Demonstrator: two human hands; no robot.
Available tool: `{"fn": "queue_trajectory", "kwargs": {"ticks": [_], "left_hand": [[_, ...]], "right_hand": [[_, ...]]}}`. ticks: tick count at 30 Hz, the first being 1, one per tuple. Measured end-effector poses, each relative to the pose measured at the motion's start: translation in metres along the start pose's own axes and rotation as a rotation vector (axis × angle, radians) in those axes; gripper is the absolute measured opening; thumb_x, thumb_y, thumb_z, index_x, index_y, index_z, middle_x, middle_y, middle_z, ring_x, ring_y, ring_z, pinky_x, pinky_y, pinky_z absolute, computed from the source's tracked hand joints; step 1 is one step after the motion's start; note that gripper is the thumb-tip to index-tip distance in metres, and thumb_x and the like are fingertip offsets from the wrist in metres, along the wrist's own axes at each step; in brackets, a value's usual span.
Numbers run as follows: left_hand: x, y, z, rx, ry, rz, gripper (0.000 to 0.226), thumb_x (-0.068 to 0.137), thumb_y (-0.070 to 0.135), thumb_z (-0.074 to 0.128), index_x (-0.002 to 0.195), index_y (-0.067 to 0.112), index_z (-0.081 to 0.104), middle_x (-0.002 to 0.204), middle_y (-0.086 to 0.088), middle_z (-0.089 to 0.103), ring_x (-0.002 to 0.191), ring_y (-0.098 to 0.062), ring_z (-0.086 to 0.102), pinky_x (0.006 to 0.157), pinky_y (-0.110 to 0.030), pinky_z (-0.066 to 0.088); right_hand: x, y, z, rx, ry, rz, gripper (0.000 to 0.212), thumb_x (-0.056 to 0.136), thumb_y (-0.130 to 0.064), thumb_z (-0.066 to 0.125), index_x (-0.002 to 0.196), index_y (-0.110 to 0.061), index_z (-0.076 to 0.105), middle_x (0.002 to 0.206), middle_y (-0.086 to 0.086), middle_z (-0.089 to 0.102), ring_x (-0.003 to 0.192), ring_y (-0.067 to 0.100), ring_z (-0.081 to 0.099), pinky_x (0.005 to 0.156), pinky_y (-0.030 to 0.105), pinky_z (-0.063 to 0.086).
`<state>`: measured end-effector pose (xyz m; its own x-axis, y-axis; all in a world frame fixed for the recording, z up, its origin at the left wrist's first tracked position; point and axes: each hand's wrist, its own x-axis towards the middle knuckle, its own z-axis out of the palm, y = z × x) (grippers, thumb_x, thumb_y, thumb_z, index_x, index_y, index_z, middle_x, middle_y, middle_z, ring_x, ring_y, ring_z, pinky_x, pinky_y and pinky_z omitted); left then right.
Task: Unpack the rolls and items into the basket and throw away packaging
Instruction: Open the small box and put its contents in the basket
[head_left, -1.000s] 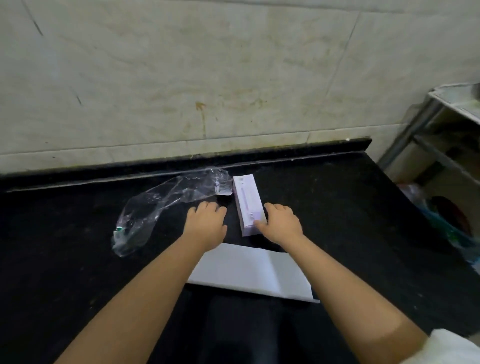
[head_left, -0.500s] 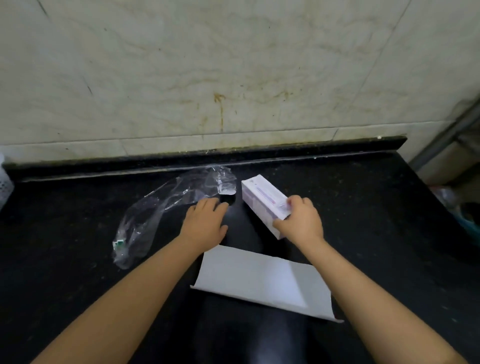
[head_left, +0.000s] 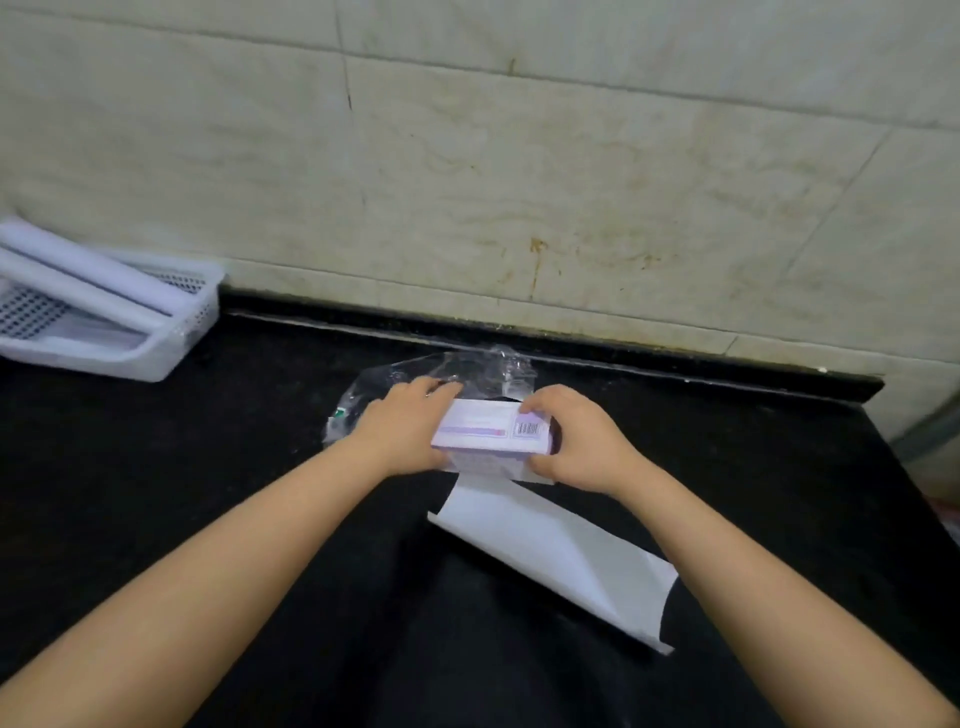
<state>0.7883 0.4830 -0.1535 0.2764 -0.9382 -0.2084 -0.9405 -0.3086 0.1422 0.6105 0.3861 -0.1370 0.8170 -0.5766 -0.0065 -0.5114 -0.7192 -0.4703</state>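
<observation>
A small white and purple box (head_left: 491, 430) with a barcode is held crosswise just above the black counter (head_left: 156, 493). My left hand (head_left: 402, 428) grips its left end and my right hand (head_left: 574, 441) grips its right end. Behind the box lies crumpled clear plastic packaging (head_left: 467, 371), partly hidden by my hands. A curled white sheet (head_left: 556, 556) lies on the counter in front of the box. A white perforated basket (head_left: 150, 343) stands at the far left against the wall, with white rolls (head_left: 88, 273) lying in it.
A stained tiled wall (head_left: 519, 182) rises behind the counter. The counter's right edge (head_left: 893, 452) drops off at the right, with a grey metal leg beyond it.
My right hand lifted the box and turned it crosswise, and my left hand left the counter and took its left end. The view swung left, bringing the basket into sight.
</observation>
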Motion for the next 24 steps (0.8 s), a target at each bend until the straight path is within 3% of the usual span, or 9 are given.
{"fn": "queue_trajectory", "kwargs": {"ticks": [2,6,11,14,17,19,24], "left_hand": [[-0.026,-0.024,0.004,0.023,-0.060,-0.074,0.078,0.075,0.038,0.067,0.141,0.022,0.028,0.138,-0.009,0.041,0.125,-0.031,0.039,0.100,-0.041,0.042],[-0.078,-0.071,0.003,-0.037,-0.140,-0.249,0.071,0.072,0.042,0.069,0.132,0.018,0.039,0.125,-0.010,0.043,0.116,-0.031,0.043,0.096,-0.039,0.043],[-0.127,-0.131,0.009,-0.132,-0.046,-0.426,0.058,0.073,0.030,0.068,0.123,0.011,0.044,0.121,-0.009,0.045,0.112,-0.025,0.047,0.089,-0.033,0.046],[-0.148,-0.173,0.019,-0.116,-0.011,-0.469,0.049,0.073,0.024,0.067,0.116,0.011,0.047,0.118,-0.006,0.047,0.108,-0.022,0.048,0.082,-0.031,0.048],[-0.167,-0.223,0.036,-0.027,-0.023,-0.438,0.048,0.076,0.019,0.063,0.119,0.011,0.044,0.121,-0.006,0.045,0.110,-0.022,0.046,0.081,-0.031,0.049],[-0.177,-0.260,0.048,-0.013,-0.042,-0.422,0.048,0.077,0.020,0.061,0.121,0.011,0.043,0.124,-0.006,0.043,0.114,-0.022,0.044,0.084,-0.031,0.048],[-0.195,-0.344,0.060,-0.132,-0.071,-0.405,0.056,0.079,0.023,0.063,0.128,0.010,0.040,0.128,-0.008,0.042,0.116,-0.021,0.045,0.093,-0.030,0.046]], "right_hand": [[0.010,-0.021,0.013,0.012,-0.044,-0.119,0.045,0.067,-0.006,0.067,0.111,-0.007,0.058,0.114,0.010,0.059,0.106,0.023,0.053,0.082,0.021,0.036],[0.032,-0.069,0.041,0.031,-0.128,-0.326,0.044,0.065,0.000,0.066,0.109,-0.002,0.059,0.112,0.013,0.060,0.106,0.025,0.052,0.082,0.018,0.033],[0.056,-0.130,0.095,0.168,-0.147,-0.372,0.050,0.071,-0.001,0.065,0.119,-0.003,0.054,0.128,0.012,0.049,0.122,0.024,0.044,0.091,0.008,0.025],[0.071,-0.164,0.133,0.309,-0.188,-0.281,0.058,0.077,-0.012,0.067,0.130,-0.009,0.044,0.136,0.007,0.040,0.127,0.018,0.040,0.094,0.009,0.023],[0.084,-0.197,0.170,0.518,-0.125,-0.061,0.041,0.082,-0.010,0.065,0.121,-0.006,0.053,0.129,0.010,0.050,0.109,0.016,0.052,0.088,0.022,0.040],[0.090,-0.214,0.197,0.576,-0.098,0.059,0.033,0.081,-0.007,0.065,0.113,-0.004,0.058,0.121,0.012,0.057,0.100,0.016,0.055,0.081,0.023,0.042],[0.104,-0.258,0.250,0.643,-0.269,0.303,0.043,0.083,-0.011,0.065,0.123,-0.005,0.051,0.126,0.016,0.054,0.096,0.017,0.052,0.083,0.028,0.042]]}}
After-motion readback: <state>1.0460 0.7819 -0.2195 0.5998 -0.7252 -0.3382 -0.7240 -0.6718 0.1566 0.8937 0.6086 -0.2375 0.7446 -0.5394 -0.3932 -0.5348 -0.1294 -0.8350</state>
